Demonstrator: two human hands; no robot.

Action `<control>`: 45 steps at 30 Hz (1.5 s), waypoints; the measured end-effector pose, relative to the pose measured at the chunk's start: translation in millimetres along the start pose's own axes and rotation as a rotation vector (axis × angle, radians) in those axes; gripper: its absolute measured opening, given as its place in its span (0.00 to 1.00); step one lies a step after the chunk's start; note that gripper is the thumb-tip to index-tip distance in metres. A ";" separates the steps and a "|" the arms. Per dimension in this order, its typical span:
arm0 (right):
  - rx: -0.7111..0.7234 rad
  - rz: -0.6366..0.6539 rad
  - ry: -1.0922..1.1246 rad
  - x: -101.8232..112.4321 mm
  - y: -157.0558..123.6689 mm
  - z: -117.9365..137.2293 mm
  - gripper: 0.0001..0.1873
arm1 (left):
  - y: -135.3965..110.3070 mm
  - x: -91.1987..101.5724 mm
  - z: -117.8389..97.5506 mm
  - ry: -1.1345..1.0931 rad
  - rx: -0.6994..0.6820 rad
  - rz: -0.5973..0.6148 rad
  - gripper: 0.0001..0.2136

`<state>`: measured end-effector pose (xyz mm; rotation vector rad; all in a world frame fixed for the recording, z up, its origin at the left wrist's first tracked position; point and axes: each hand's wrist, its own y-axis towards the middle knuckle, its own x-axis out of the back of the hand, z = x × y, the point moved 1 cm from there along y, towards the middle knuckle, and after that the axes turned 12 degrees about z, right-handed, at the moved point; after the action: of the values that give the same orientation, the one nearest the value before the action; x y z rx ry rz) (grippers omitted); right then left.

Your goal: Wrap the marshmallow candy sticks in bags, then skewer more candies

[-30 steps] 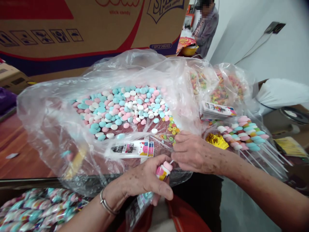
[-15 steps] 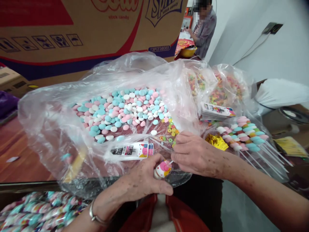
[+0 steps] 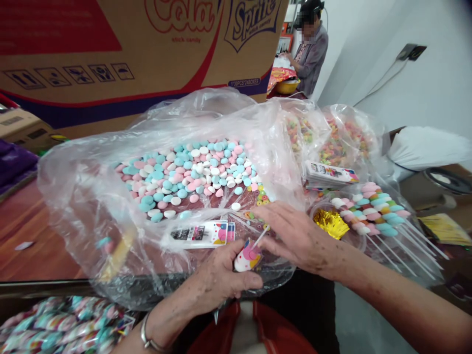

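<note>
My left hand point(image 3: 217, 280) is closed around a small packaged candy stick point(image 3: 248, 256) with a pink top, its white stick poking up to the right. My right hand point(image 3: 295, 236) rests just right of it, fingers stretched toward the stick's tip and the loose colourful ring candies point(image 3: 262, 195). Both hands sit at the near edge of a big clear plastic bag point(image 3: 84, 196) spread open on the table, holding a heap of pink, blue and white disc candies point(image 3: 188, 172). A printed label card point(image 3: 202, 233) lies under the plastic just beyond my left hand.
A large cardboard carton point(image 3: 110, 54) stands behind the bag. To the right lie finished candy skewers point(image 3: 372, 209), a stack of label cards point(image 3: 330, 174), gold foil point(image 3: 331, 222) and bags of ring candies point(image 3: 332, 137). Wrapped candy sticks point(image 3: 55, 327) fill the lower left. Another person point(image 3: 311, 46) works at the back.
My left hand has turned the candy stick so its white stick points up. My right hand's fingers have loosened from a pinch and stretched out over it.
</note>
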<state>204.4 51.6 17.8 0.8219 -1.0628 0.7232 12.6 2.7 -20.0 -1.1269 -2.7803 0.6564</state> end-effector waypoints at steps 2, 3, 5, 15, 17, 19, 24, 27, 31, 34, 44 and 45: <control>-0.116 -0.034 0.054 0.1 -1.3 0.8 0.23 | 1.9 -0.8 2.7 -0.046 -0.005 -0.043 0.20; -0.136 -0.011 0.095 -0.4 -1.6 2.2 0.23 | 3.4 -1.6 5.0 -0.049 -0.010 -0.067 0.20; -0.111 0.054 0.193 -1.7 -1.3 6.0 0.21 | 6.8 -3.7 9.9 -0.038 -0.010 -0.108 0.20; -0.169 0.041 0.614 -16.7 3.7 0.2 0.13 | 2.4 -7.0 -4.4 -0.171 -0.095 -0.103 0.16; -0.190 0.028 0.658 -17.7 5.5 1.5 0.12 | 1.9 -7.8 -5.0 -0.166 -0.054 -0.144 0.20; -0.231 0.029 0.689 -17.6 7.1 5.0 0.13 | 3.0 -9.1 -3.8 -0.141 -0.007 -0.201 0.23; -0.284 -0.085 0.523 -15.5 6.5 14.3 0.23 | 9.2 -11.6 -5.3 -0.167 -0.060 -0.308 0.22; -0.155 -0.087 0.406 -15.2 4.6 17.9 0.20 | 11.6 -13.5 -7.8 -0.185 -0.093 -0.302 0.21; -0.260 -0.132 0.650 -20.1 2.1 22.3 0.26 | 10.1 -14.3 -11.6 -0.175 -0.052 -0.356 0.21; -0.472 -0.179 0.910 -29.4 1.9 28.0 0.25 | 7.8 -13.1 -19.5 -0.058 -0.121 -0.466 0.18; -0.547 -0.296 1.480 -51.4 2.0 31.3 0.05 | 11.2 -21.6 -13.6 -0.417 -0.239 -0.310 0.13; -0.543 -0.326 1.532 -52.9 1.7 30.9 0.05 | 11.2 -21.9 -11.8 -0.460 -0.257 -0.287 0.13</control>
<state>172.0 20.0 -23.5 -0.1550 0.2889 0.5157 38.5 -0.7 -11.9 -0.6389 -3.4078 0.5999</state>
